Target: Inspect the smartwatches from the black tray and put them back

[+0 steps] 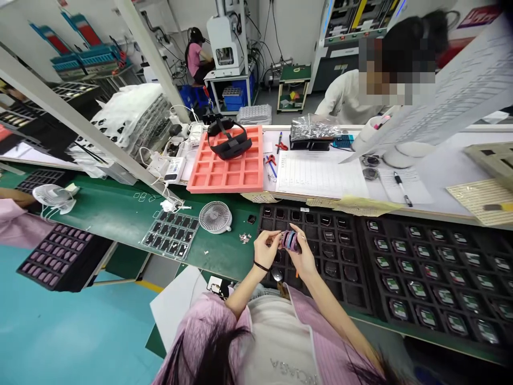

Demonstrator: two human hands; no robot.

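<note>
Fingers (276, 236) on purple band (290, 240), shirt lettering (287, 369) inverted

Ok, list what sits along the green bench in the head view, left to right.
small white desk fan → tray of black pieces → round grey desk fan → small metal scraps → left hand → purple band → right hand → black tray of green-labelled parts

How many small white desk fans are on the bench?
2. One fan stands on the green mat left of the person's left hand; the other fan sits further left. Others may be hidden.
</note>
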